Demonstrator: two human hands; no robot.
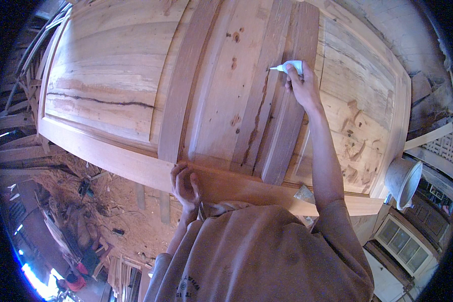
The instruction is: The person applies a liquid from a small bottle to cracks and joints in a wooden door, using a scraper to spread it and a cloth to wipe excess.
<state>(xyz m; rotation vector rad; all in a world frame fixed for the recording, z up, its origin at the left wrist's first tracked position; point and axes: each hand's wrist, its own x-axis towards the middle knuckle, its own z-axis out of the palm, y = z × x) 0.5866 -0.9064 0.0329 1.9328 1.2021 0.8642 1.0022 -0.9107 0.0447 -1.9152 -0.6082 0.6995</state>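
A large panelled wooden door lies in front of me, with knots and dark cracks in its boards. My right hand is closed around a small white squeeze bottle with a narrow tip. The tip points left, at the upper end of a long dark crack in a middle board; whether it touches the wood I cannot tell. On the door's near rail rests my left hand, its fingers loosely bent and a gap beside the thumb. Nothing shows in it.
A pale bucket stands by the door's right corner. A flat scraper-like piece lies at the near edge by my right arm. Sawdust covers the floor at left. A person in red is at the lower left; a framed window stands lower right.
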